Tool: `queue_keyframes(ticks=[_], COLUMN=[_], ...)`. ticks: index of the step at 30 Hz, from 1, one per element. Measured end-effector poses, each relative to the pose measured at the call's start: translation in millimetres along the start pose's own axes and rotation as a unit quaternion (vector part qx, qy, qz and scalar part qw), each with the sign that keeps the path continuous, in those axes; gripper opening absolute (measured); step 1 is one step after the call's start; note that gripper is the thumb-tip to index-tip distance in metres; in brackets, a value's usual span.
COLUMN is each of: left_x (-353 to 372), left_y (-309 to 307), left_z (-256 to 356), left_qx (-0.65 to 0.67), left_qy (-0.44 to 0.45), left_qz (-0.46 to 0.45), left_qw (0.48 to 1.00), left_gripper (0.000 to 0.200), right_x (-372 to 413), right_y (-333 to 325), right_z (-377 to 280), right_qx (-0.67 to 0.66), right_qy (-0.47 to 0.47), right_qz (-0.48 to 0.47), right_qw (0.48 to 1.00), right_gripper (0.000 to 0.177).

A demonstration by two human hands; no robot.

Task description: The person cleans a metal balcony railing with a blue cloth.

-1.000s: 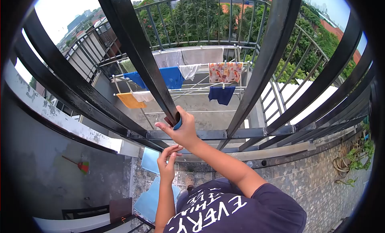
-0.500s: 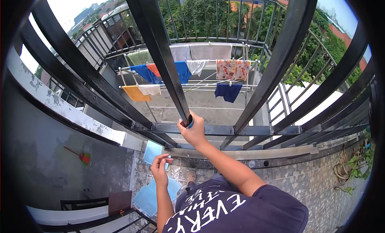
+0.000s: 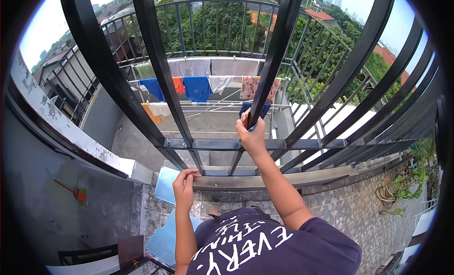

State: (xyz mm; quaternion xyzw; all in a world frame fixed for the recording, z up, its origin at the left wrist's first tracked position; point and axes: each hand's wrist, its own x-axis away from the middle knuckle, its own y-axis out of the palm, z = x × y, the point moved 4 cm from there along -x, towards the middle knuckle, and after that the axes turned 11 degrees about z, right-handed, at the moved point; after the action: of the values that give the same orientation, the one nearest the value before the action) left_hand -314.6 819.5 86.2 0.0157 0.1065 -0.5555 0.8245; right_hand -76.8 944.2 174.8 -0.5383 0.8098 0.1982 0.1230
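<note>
Lying on the tiles (image 3: 340, 199) at left, light-blue sheets (image 3: 166, 185) perhaps shield the floor; just beside them the left hand (image 3: 183, 186) hangs near the lower rail (image 3: 220, 172), fingers loosely bent around nothing visible, seemingly spare; beyond, laundry (image 3: 196, 89) is spread along a rack (image 3: 227, 132), likely for drying; further right, the right hand (image 3: 253, 138) wraps an upright black bar (image 3: 273, 62) just above the crossrail (image 3: 213, 144), apparently to hug its faces, though I cannot tell what lies under the palm
</note>
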Motion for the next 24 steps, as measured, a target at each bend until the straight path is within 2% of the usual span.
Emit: queue_keyframes(ticks=[1,3,5,7,10,12,15,17,19,20,22,24], left_x=[-4,-13,-24,-31,-43,-47,-56,-61,-73,-84,-108,-131], left_y=[-7,-19,-22,-24,-22,-21,-18,-13,-8,1,15,33], left_z=[-5,-13,-17,-13,-5,-5,12,32,50,66,88,115], left_qx=[-0.002,0.008,0.038,0.037,0.055,0.024,0.000,0.000,-0.004,-0.022,0.027,0.077], left_qy=[-0.006,0.002,-0.013,-0.006,0.021,0.053,0.118,0.177,0.247,0.299,0.333,0.370], left_qz=[-0.004,-0.003,0.004,-0.007,-0.011,0.006,0.017,0.029,0.034,0.064,0.098,0.126], left_qw=[1.000,1.000,0.999,0.999,0.998,0.998,0.993,0.984,0.968,0.952,0.938,0.917], left_gripper=[0.021,0.021,0.021,0.021,0.020,0.019,0.017,0.018,0.029,0.037,0.052,0.063], right_x=[-1,-21,-58,-92,-92,-70,-9,-15,-27,-50,-94,-109], right_y=[-2,7,27,41,46,37,1,2,9,26,43,44], right_z=[13,-22,-119,-192,-197,-148,-5,-7,-46,-107,-193,-212], right_qx=[-0.015,-0.020,-0.018,0.044,-0.040,-0.055,-0.039,-0.046,-0.036,-0.068,-0.049,-0.050], right_qy=[0.000,-0.027,-0.030,-0.089,-0.108,-0.063,0.020,0.015,0.006,-0.056,-0.100,-0.125], right_qz=[-0.006,0.011,0.021,0.001,-0.021,-0.025,-0.062,-0.064,-0.038,-0.025,-0.033,-0.067], right_qw=[1.000,0.999,0.999,0.995,0.993,0.996,0.997,0.997,0.999,0.996,0.993,0.989], right_gripper=[0.017,0.017,0.017,0.018,0.019,0.022,0.024,0.024,0.023,0.025,0.023,0.021])
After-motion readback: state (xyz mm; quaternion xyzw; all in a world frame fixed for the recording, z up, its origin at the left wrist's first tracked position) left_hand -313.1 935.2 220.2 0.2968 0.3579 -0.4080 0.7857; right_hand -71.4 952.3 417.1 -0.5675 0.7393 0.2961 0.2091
